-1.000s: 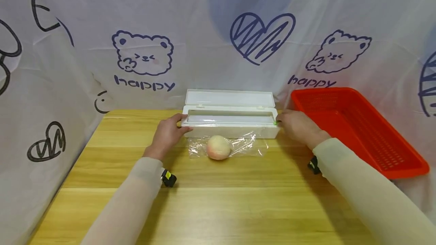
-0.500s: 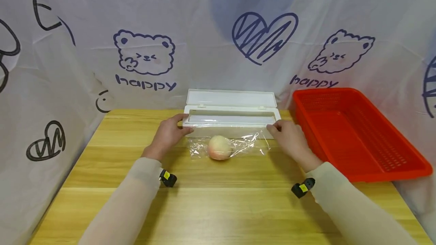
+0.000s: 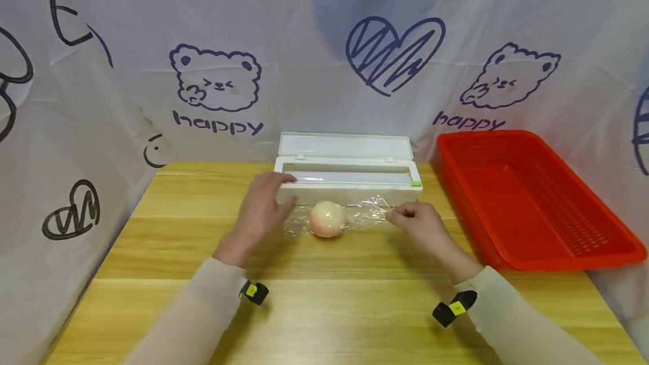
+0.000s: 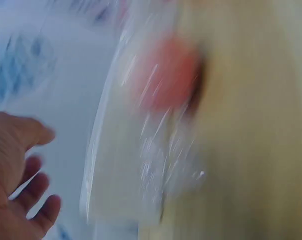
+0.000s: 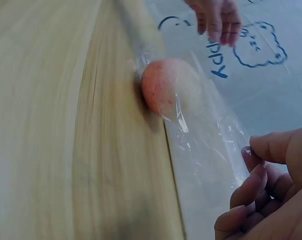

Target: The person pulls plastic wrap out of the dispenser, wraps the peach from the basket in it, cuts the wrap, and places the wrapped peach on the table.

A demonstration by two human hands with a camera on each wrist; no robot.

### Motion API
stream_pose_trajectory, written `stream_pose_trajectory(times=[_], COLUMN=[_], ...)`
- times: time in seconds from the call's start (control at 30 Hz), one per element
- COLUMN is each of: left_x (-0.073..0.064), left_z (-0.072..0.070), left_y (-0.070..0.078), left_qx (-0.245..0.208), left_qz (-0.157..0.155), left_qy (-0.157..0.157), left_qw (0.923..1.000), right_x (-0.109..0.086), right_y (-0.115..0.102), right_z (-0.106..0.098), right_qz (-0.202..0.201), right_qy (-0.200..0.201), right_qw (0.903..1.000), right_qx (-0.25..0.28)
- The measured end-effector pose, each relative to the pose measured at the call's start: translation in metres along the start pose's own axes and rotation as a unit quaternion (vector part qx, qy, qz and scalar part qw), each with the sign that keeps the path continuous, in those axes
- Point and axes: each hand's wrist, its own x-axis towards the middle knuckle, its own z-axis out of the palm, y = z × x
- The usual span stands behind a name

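A white cling film dispenser (image 3: 350,195) lies across the back of the table, its lid (image 3: 347,145) raised. Clear cling film (image 3: 362,216) hangs from its front and spreads over a pink and cream peach (image 3: 328,219). Thumb and forefinger of my right hand (image 3: 425,227) pinch the film's right edge, also plain in the right wrist view. My left hand (image 3: 257,210) hovers at the dispenser's left end with thumb and fingers apart, holding nothing; the left wrist view shows it spread beside the blurred film (image 4: 156,155). A green cutter slider (image 3: 416,183) sits at the dispenser's right end.
A red plastic basket (image 3: 537,201) stands at the right side of the table. Behind the wooden table (image 3: 329,308) hangs a white printed cloth (image 3: 304,61), close against the dispenser's raised lid.
My right hand has left the slider at the dispenser's right end, come nearer and leftward, and taken the film's edge. My left hand has released the dispenser's left end.
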Motion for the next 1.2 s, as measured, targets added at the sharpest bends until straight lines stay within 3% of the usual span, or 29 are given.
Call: stream_pose_trajectory(times=[0.07,0.13,0.23,0.3,0.47,0.57,0.77,0.83,0.93,1.03,1.13,1.2], left_x=[-0.008,-0.012,-0.015,-0.015,-0.012,-0.007,0.007,0.013,0.019,0.023,0.026,0.029], left_z=[0.015,0.032,0.051,0.06,0.063,0.057,0.046,0.044,0.041,0.039,0.038,0.038], left_y=[0.017,0.028,0.033,0.033,0.035,0.043,0.055,0.055,0.054,0.053,0.054,0.055], left_qx=[0.056,0.109,0.172,0.188,0.163,0.137,0.087,0.069,0.044,0.034,0.039,0.032], left_qz=[0.068,0.117,0.133,0.133,0.151,0.152,0.103,0.086,0.07,0.065,0.073,0.072], left_qy=[-0.033,-0.066,-0.085,-0.089,-0.102,-0.134,-0.232,-0.256,-0.282,-0.297,-0.31,-0.327], left_qw=[0.9956,0.9849,0.9723,0.9691,0.9696,0.9696,0.9632,0.9605,0.9559,0.9521,0.9472,0.9417], right_x=[-0.001,-0.002,-0.003,-0.005,-0.009,-0.011,-0.014,-0.017,-0.022,-0.026,-0.027,-0.026], right_y=[0.003,0.005,0.008,0.009,0.011,0.011,0.006,0.005,-0.001,-0.009,-0.016,-0.019], right_z=[0.0,0.001,0.002,0.002,-0.003,-0.008,-0.012,-0.011,-0.006,0.007,0.027,0.04], right_qz=[0.011,0.024,0.035,0.045,0.049,0.031,0.042,0.032,-0.044,-0.193,-0.322,-0.356], right_qy=[0.002,0.002,-0.003,-0.006,0.012,0.046,0.067,0.092,0.169,0.213,0.157,0.089], right_qw=[0.9996,0.9986,0.9966,0.9952,0.9961,0.9982,0.9956,0.992,0.9779,0.9452,0.9084,0.8941], right_qx=[0.024,0.048,0.075,0.087,0.072,0.025,-0.05,-0.08,-0.115,-0.155,-0.216,-0.257])
